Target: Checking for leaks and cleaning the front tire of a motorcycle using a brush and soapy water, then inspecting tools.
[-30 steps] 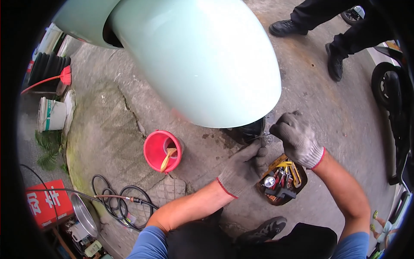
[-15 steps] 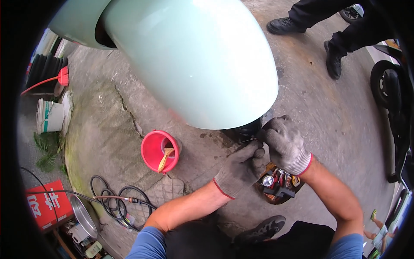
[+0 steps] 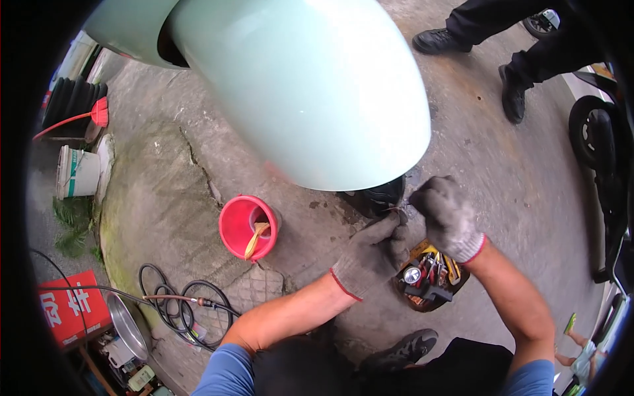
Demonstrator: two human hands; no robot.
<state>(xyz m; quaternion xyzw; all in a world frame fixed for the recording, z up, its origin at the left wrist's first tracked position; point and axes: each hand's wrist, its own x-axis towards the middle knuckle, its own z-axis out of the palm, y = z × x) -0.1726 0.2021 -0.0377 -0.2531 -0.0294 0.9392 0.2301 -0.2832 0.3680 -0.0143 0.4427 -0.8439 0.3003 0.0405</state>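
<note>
My left hand (image 3: 373,254), in a grey glove, is closed in a pinch just below the black tire (image 3: 386,198). Something thin shows by its fingertips, too small to name. To its right, my right hand (image 3: 449,214) is closed like a fist in a matching glove, a little apart from the left one and from the tire. Whatever its fingers hold is hidden. Above both hands curves a glossy pale green fender (image 3: 310,105), covering most of the tire. A tray of tools (image 3: 429,277), with a round gauge and several handles, lies beneath my right wrist.
Left of my hands stands a red bucket (image 3: 241,228) with a yellow-handled brush (image 3: 254,241) inside. A coiled black hose (image 3: 185,300) lies at lower left, near a metal basin (image 3: 129,327). Another person's shoes (image 3: 442,41) are at upper right; a motorcycle (image 3: 594,158) stands far right.
My right hand has moved to the right, opening a gap from my left hand, which stays near the tire. The view has shifted slightly.
</note>
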